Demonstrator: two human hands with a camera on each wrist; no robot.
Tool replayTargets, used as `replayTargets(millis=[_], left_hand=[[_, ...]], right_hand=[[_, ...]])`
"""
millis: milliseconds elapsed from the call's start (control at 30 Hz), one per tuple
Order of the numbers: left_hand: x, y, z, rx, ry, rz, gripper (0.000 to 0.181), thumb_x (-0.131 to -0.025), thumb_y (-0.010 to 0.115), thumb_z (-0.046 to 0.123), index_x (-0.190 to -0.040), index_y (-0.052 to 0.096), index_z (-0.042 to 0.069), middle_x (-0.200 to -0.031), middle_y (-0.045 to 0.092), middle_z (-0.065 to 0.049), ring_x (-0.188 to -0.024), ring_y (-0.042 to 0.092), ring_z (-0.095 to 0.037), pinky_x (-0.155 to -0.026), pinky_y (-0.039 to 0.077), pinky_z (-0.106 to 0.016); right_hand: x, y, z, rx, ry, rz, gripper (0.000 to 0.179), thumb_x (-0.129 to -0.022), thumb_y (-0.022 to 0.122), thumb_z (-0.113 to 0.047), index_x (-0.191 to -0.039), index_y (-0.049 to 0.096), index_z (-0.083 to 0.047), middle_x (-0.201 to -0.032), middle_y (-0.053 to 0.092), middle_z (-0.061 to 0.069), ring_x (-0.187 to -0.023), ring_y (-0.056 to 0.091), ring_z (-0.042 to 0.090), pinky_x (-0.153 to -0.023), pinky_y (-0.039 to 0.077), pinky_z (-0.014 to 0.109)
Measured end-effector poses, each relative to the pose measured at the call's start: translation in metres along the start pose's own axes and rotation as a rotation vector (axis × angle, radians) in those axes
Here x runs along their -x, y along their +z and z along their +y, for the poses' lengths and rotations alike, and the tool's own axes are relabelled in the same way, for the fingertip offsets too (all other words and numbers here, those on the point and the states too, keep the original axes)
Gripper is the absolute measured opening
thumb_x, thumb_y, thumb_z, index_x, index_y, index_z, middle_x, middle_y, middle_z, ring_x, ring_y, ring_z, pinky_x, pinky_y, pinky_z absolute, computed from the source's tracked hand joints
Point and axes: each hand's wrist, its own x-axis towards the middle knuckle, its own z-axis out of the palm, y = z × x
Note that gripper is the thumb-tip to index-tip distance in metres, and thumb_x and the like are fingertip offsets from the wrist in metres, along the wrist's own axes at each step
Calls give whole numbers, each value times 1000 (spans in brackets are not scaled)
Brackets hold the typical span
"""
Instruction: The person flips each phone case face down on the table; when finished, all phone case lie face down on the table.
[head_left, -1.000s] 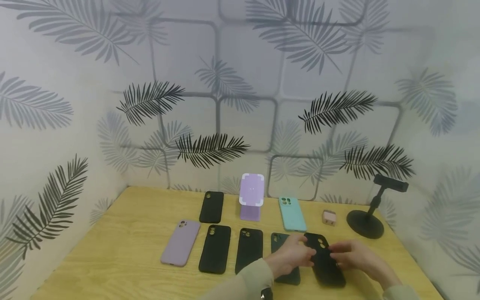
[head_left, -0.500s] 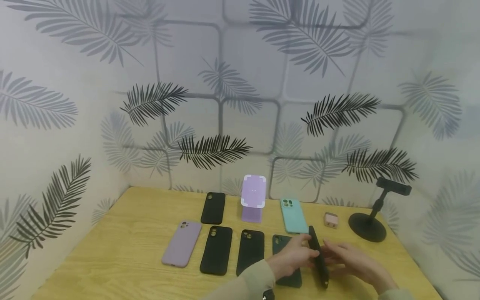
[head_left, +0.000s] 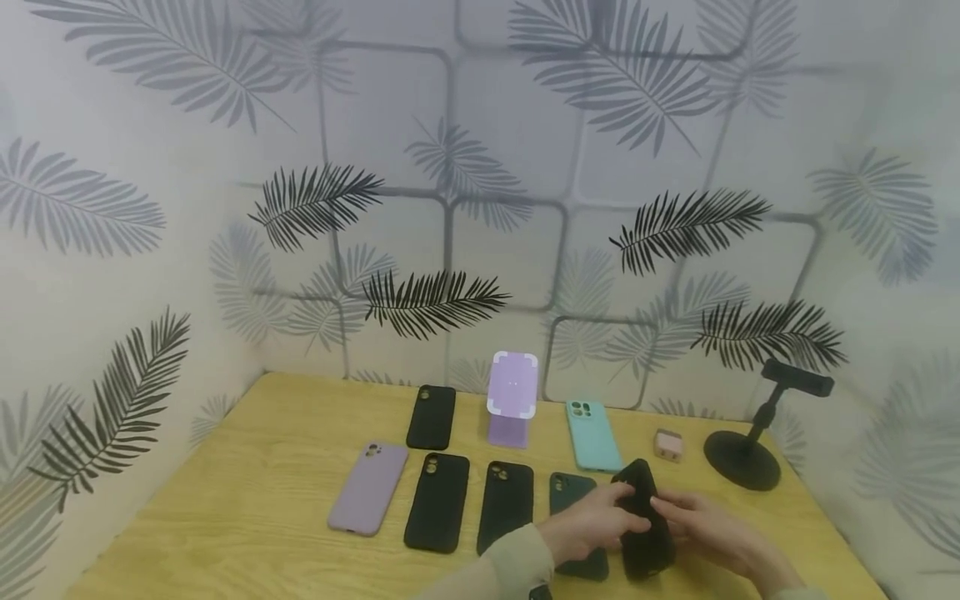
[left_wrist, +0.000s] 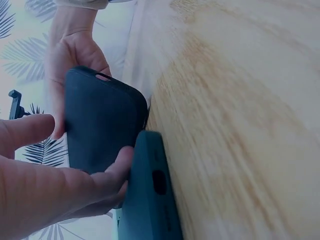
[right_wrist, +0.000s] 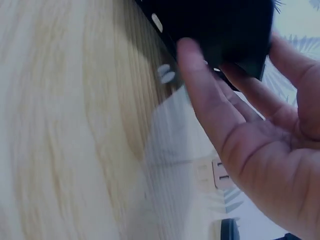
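Observation:
In the head view both hands are around a black phone case (head_left: pixel 648 542), tilted on the right part of the table. My left hand (head_left: pixel 588 523) holds its left edge, thumb and forefinger overlapping the case. My right hand (head_left: pixel 708 529) grips the opposite edge; the right wrist view shows its fingers (right_wrist: pixel 200 80) curled at the case's rim. The left wrist view shows the broad face of the black case and, close to my left fingers, a dark green phone case (left_wrist: pixel 145 200) lying on the table. My left forearm and hand partly cover that green case in the head view.
A black phone case (head_left: pixel 506 504), another black case (head_left: pixel 437 504), a lilac case (head_left: pixel 367 490) and a further black case (head_left: pixel 431 418) lie leftward. Behind stand a purple phone stand (head_left: pixel 512 392) and a black stand (head_left: pixel 742 458). A turquoise case (head_left: pixel 594 437) and pink charger (head_left: pixel 668 445) lie between.
The black case, first lying with its camera cutout showing, was tipped up onto its edge and is now turned over and leaning. Both hands stay on it. The head view shifts slightly.

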Motion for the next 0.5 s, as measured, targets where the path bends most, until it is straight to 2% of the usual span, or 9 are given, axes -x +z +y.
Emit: replayTargets(millis=[67,167,267,400,500], left_hand=[[1,1,1,-1,-2,11,52,-88,68,2,-137,49,-3,-140,50,-23,-119,58,-40,-95,50,-58],[2,1,2,-21,-8,22,52,-88,68,3,-136,50,-3,-143,48,-21,-121,56,-42,-96,50,-58],[1,2,1,-27,-27,15,52,-88,69,5,-136,50,-3,-146,45,-21,-121,55,-44,-97,49,-59],[2,1,0,-18,-42,2,52,-89,68,4,-136,48,-5,-146,44,-23,-119,55,-49,-97,48,-59],[4,0,1,-25,-46,2,51,-89,68,5,-136,48,-5,-142,47,-25,-118,56,-50,-97,48,-60]], right_hand=[[2,-3,2,34,-17,32,66,-107,41,-24,-143,16,24,-129,62,19,-112,64,21,-93,55,38],[6,-8,5,126,-43,78,57,-105,48,-20,-139,31,23,-124,65,20,-105,67,22,-86,58,37],[11,-10,9,211,-20,132,52,-101,55,-19,-133,43,21,-116,69,19,-96,69,22,-78,60,36],[16,-9,11,264,48,220,58,-95,66,-20,-132,45,20,-108,71,18,-90,70,20,-73,61,35],[17,-9,10,273,63,234,61,-93,68,-20,-132,44,20,-107,71,18,-89,70,21,-72,61,35]])
